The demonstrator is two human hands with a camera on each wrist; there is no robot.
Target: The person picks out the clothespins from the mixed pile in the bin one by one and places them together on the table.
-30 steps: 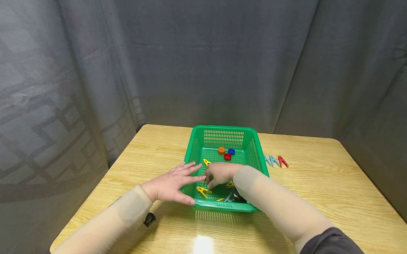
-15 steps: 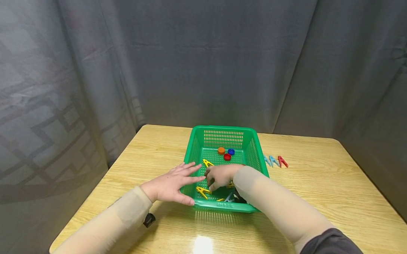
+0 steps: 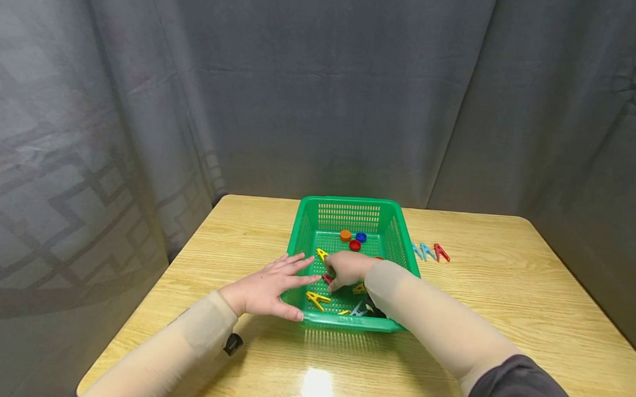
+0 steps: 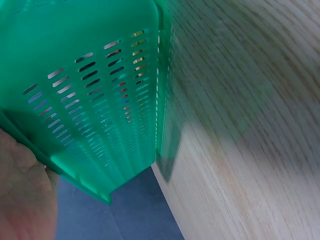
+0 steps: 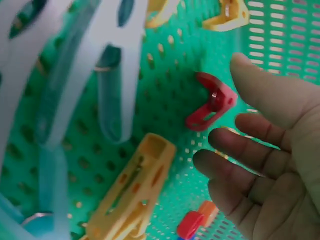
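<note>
Inside a green plastic basket (image 3: 340, 322), my right hand (image 3: 349, 267) hovers with fingers loosely bent and thumb apart from them. A red clothespin (image 5: 215, 102) lies on the basket floor just off the thumb and fingertips in the right wrist view. Yellow clothespins (image 5: 132, 192) and grey-blue clothespins (image 5: 117, 75) lie around it. My left hand (image 3: 264, 287) is spread out at the basket's left front corner, thumb on the front rim and fingers reaching over the left rim. The left wrist view shows the basket's slotted side wall (image 4: 85, 110) beside that hand.
An orange cap (image 3: 345, 235), a blue cap (image 3: 361, 237) and a red cap (image 3: 355, 245) lie toward the basket's back. On the wooden table (image 3: 504, 287), right of the basket, lie light blue clothespins (image 3: 428, 252) and a red clothespin (image 3: 441, 252). Grey curtains (image 3: 321, 105) surround the table.
My right hand has shifted slightly to the right with its fingers changing their bend, and more of the red clothespin shows under it. The left hand has stayed in place.
</note>
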